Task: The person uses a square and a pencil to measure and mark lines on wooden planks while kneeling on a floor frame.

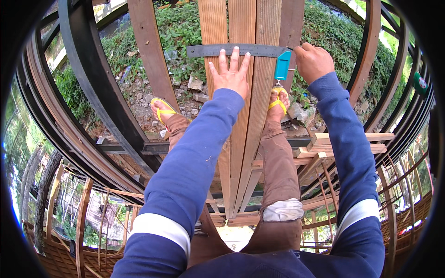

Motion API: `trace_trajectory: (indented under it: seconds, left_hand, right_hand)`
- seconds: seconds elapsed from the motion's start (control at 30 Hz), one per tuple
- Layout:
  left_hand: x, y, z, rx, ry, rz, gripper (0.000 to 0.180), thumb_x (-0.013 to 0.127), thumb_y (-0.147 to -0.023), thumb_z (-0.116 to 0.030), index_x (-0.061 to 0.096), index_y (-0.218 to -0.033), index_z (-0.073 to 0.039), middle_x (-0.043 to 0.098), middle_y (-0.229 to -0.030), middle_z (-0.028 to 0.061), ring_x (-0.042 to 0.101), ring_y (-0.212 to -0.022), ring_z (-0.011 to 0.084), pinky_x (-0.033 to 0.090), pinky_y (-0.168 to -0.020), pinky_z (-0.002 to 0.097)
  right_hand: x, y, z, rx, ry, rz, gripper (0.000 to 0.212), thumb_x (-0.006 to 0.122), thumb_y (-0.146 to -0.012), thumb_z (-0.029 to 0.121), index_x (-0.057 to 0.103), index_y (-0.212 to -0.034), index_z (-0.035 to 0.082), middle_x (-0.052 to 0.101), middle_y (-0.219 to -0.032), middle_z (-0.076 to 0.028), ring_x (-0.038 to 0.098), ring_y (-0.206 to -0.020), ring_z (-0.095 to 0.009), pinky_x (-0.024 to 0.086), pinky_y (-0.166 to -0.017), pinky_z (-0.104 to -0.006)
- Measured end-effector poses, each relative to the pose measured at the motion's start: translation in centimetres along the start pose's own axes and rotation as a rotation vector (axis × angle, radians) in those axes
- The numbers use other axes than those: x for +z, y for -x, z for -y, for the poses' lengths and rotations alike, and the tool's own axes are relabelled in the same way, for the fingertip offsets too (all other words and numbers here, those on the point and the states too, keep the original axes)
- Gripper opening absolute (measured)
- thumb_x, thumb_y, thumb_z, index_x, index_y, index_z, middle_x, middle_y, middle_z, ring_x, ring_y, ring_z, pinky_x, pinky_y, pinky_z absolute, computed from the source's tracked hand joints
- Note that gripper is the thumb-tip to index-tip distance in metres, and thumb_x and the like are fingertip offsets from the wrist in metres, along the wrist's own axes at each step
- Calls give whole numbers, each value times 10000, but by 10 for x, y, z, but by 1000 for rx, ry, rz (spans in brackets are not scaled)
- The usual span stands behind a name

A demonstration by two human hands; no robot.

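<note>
A combination square lies across several light brown wooden planks [241, 23] set side by side; its grey steel blade [263, 49] runs crosswise and its teal handle [282, 66] hangs along the right plank's edge. My left hand [230, 76] is open, fingers spread, the fingertips pressing the blade onto the planks. Just right of the teal handle, my right hand [315, 62] is closed, thumb and forefinger pinched near the blade's end. A small dark tip shows at those fingers, but what they hold is too hidden to name.
My feet, in yellow flip-flops [162, 110], stand either side of the planks. Dark metal beams [88, 60] and brown beams [147, 41] run alongside, with gaps above rubble and green plants [181, 28]. Short timber offcuts [343, 144] lie at right, near my right leg.
</note>
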State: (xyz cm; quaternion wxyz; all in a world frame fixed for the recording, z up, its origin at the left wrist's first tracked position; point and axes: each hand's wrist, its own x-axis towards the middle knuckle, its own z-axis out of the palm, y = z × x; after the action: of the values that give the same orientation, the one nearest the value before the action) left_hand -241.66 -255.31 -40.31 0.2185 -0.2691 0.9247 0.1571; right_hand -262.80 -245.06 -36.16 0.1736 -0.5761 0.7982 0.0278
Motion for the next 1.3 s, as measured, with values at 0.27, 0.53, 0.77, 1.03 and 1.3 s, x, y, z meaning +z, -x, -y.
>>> trace_trajectory:
  seconds: [0.27, 0.53, 0.77, 1.03, 1.3]
  left_hand:
    - [0, -1, 0, -5, 8, 40, 683, 595, -718, -253, 314, -1340, -286, 160, -1440, 30, 101, -1324, 328, 182, -1015, 577]
    - [-10, -2, -2, -19, 0, 175, 610, 535, -767, -231, 323, -1338, -257, 138, -1449, 30, 81, -1332, 328, 151, -1018, 587]
    - [-10, -1, -4, 1, -9, 71, 725, 582, -727, -238, 248, -1367, -299, 158, -1440, 28, 118, -1324, 317, 207, -1000, 580]
    - [-9, -1, -2, -9, -21, 82, 767, 610, -705, -246, 237, -1373, -297, 149, -1439, 30, 112, -1323, 319, 204, -1004, 578]
    - [-24, -4, -6, 32, 8, 154, 751, 580, -703, -225, 244, -1372, -282, 154, -1437, 52, 127, -1317, 337, 209, -1010, 576]
  right_hand:
    - [19, -48, 71, -39, -358, -189, 171, 591, -724, 132, 634, -884, 89, 553, -727, -62, 583, -688, -254, 476, -617, -368]
    - [29, -62, 90, -65, -241, -73, 129, 579, -707, 118, 622, -827, 99, 572, -751, -47, 598, -755, -226, 469, -655, -355]
    - [10, -26, 34, -73, -64, -71, 70, 575, -702, 121, 605, -765, 119, 540, -706, -34, 583, -713, -206, 444, -636, -342]
    - [9, 15, -25, 175, -38, 33, 184, 558, -751, 122, 633, -919, 132, 565, -719, -52, 578, -701, -241, 456, -646, -365]
    - [118, 38, -6, 973, -1067, -106, 299, 582, -792, 233, 612, -1020, 42, 636, -936, -115, 606, -834, -189, 469, -748, -298]
